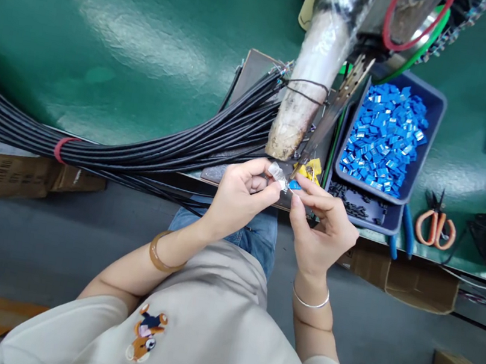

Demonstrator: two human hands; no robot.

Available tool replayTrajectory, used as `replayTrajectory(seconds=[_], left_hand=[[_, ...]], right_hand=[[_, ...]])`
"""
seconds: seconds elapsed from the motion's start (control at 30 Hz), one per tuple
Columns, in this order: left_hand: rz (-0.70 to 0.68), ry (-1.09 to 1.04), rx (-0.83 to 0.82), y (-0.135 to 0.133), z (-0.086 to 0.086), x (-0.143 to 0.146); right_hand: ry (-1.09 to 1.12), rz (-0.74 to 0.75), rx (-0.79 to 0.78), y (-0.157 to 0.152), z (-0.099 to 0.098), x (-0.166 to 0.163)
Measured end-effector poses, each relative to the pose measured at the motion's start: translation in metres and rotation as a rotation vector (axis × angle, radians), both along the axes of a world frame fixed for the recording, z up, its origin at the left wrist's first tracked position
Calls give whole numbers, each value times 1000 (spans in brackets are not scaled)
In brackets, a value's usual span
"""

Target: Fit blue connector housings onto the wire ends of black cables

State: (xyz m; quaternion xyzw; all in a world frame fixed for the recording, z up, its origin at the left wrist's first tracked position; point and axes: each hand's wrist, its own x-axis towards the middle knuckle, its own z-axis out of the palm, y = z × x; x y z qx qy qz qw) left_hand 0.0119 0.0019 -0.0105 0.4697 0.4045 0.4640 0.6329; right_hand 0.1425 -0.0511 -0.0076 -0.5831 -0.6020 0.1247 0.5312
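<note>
My left hand (245, 193) pinches a small clear plastic connector (277, 174) between thumb and fingers, just below a tapered, plastic-wrapped tube (299, 102). Close by on the right, the thumb and index finger of my right hand (321, 223) are closed near the connector's end. Whatever they grip there is too small to make out; it may be a thin wire. A blue piece (294, 185) and several yellow pieces (311, 169) show at my right fingertips. Above them, a slim metal rod (324, 127) slants down to the fingertips. Black cables (174, 150) reach the dark plate (254, 74) beside my left hand.
A grey bin (437, 123) of blue connectors stands right, with small black parts (353, 203) in a tray before it. Orange-handled scissors (436, 226) and blue-handled pliers (408, 231) lie at the table edge. A red tie (60, 149) bundles the cables. Cardboard boxes (421, 288) sit below.
</note>
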Motion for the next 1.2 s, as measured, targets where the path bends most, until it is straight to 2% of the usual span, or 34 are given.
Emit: replayTrajectory(seconds=[0.3, 0.47, 0.67, 0.83, 1.0, 1.2], left_hand=[[-31, 10, -21, -2, 0, -1], [-65, 28, -2, -3, -1, -1], [-94, -3, -23, -1, 0, -2], [-90, -17, -36, -1, 1, -2], [-74, 8, 5, -1, 1, -1], [-50, -11, -18, 1, 1, 2]], right_hand=[[-23, -3, -3, -3, -3, 3], [35, -49, -41, -2, -3, 2], [64, 21, -31, -1, 0, 4], [153, 32, -98, 0, 0, 5], [180, 20, -72, 0, -3, 3], [100, 15, -17, 0, -5, 3]])
